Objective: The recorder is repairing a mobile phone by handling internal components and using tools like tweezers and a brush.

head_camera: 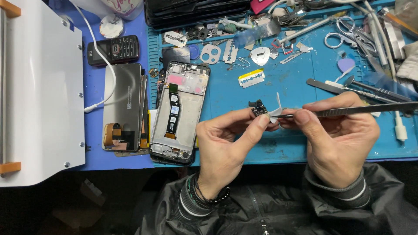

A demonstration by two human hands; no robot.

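At the far left stands a white machine housing [41, 87] with orange tabs at its edge. Just beside it, on the blue surface, lie a small black keypad phone [114, 49] and a white cable [101, 65] that runs across a stack of detached display panels [124, 109].

On the blue work mat [270, 148] lies an opened smartphone [178, 112], back removed, with its frame, flex cable and boards exposed.

The left hand [226, 141] is clenched on a small black circuit module [259, 108], pinched between thumb and forefinger and held above the mat, in front of the person's chest. A strip of white adhesive film [276, 109] sticks out from the module.

The right hand [337, 139] grasps metal tweezers [361, 109], the tips of which meet the white film just beside the module. The handle points to the right.

Farther back on the mat lie a razor blade [251, 78], a metal camera bezel [210, 53], a guitar-pick-shaped opening tool [260, 55], scissors [348, 35] and screwdrivers [374, 90]. A white cable plug [401, 130] lies at the right edge.
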